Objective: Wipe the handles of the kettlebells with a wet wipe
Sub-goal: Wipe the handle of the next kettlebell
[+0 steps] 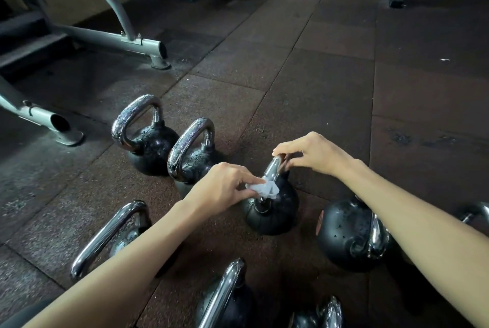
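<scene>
The left hand (pixel 225 185) pinched the wipe (pixel 264 189) against the lower handle (pixel 274 169) of the kettlebell (pixel 275 211), which stood on the floor (pixel 330 76) directly below both hands. The right hand (pixel 312 153) gripped the handle top, fingers curled around it.

- Your right hand (pixel 315 154) covers the top of the handle (pixel 272 169) it pinches; the wipe (pixel 264 189), gripped in your left hand (pixel 225 185), hides one foot.
- At 6 o'clock, the bottom edge cuts off the near bell (pixel 222 293) and its neighbour (pixel 328 312).
- At 8 o'clock, your left forearm (pixel 132 269) hides much of the left bell (pixel 105 235).
- At 4 o'clock, the edge handle (pixel 479 210) is cut off, its body unseen.
- At 2 o'clock, a white speck (pixel 445 59) is too small to tell.
</scene>
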{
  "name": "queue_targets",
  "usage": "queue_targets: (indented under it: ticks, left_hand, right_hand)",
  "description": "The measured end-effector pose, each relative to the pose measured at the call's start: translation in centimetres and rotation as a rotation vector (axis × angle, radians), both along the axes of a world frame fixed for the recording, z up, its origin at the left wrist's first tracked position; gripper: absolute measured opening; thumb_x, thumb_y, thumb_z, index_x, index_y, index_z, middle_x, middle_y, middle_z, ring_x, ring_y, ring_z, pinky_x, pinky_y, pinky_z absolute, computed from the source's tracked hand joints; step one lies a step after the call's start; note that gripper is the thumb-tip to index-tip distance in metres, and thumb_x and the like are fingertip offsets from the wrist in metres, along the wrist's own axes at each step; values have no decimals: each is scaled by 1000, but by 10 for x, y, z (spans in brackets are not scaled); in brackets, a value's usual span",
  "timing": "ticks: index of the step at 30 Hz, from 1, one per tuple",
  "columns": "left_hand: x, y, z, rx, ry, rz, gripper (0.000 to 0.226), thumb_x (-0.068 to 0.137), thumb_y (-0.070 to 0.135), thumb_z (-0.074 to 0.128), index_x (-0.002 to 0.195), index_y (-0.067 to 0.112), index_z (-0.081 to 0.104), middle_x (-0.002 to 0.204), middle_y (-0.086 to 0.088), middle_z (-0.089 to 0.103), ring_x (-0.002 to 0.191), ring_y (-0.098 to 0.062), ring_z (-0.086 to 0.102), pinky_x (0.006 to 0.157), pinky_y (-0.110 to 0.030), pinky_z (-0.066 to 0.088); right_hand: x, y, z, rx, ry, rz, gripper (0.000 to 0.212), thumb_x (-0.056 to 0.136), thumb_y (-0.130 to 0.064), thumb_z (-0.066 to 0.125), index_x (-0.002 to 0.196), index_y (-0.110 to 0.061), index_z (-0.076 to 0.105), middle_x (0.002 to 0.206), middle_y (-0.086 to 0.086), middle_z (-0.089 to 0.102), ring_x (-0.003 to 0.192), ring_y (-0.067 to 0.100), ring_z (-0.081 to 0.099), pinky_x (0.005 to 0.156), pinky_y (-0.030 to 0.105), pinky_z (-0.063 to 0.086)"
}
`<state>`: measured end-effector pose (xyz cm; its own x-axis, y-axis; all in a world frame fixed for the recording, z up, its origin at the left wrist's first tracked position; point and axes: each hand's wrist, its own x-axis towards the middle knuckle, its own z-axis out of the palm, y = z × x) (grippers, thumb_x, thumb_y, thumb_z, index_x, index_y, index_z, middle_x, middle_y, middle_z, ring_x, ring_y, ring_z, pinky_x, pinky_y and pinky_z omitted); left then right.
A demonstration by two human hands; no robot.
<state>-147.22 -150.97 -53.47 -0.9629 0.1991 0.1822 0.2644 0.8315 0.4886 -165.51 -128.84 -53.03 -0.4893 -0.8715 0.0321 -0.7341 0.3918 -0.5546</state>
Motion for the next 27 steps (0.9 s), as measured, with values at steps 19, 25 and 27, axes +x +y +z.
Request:
queue_targets:
  ticks: [19, 25, 27]
  left_hand:
    - [3, 15, -45, -9, 119, 16, 33, 91, 30, 75, 123, 22, 76, 114, 7, 76, 90, -13, 64, 83, -30, 51]
    - [-15, 26, -59, -98, 347, 40, 28, 93, 22, 70, 121, 20, 76, 105, 7, 75, 75, -18, 57, 73, -28, 46]
    - [-9, 21, -79, -164, 349, 12, 29, 98, 29, 58, 119, 21, 76, 105, 8, 75, 70, -17, 54, 69, -32, 45]
  right_hand:
    - [-25, 14, -13, -35, -74, -224, 46, 87, -2, 78, 119, -35, 77, 106, -11, 78, 38, 5, 49, 50, 39, 57]
    - [-29, 16, -19, -42, -47, -261, 45, 87, -9, 80, 120, -39, 74, 102, -10, 78, 36, 10, 52, 52, 34, 58]
    - [-32, 16, -21, -31, -40, -275, 46, 87, -12, 81, 121, -42, 73, 103, -8, 78, 38, 24, 57, 53, 33, 58]
